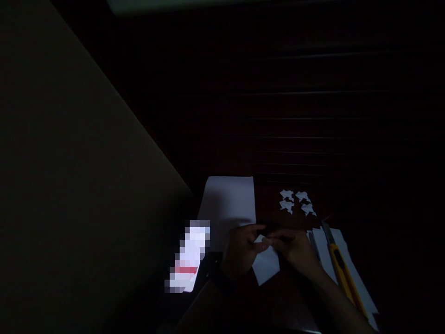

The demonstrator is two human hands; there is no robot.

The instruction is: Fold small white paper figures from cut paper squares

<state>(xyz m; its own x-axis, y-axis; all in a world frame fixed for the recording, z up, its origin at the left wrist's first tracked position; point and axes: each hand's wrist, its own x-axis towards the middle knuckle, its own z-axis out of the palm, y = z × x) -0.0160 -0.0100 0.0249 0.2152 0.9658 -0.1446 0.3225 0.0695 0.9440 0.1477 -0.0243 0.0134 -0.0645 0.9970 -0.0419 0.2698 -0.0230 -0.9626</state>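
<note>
Both hands meet over a small folded piece of white paper (266,266) low in the middle of the head view. My left hand (241,248), with a dark band at the wrist, pinches the paper's upper left edge between thumb and finger. From the other side, my right hand (294,248) grips its top corner, the fingertips close to those of the left. The paper's lower part hangs free and comes to a point. Dim light hides the finer creases.
A white paper sheet (227,199) lies behind my left hand, beside a bright, pixelated screen (189,255). Several small folded paper figures (287,195) sit at the back right. A yellow utility knife (342,271) rests on paper strips (358,269) at right. A wall (86,162) stands at left.
</note>
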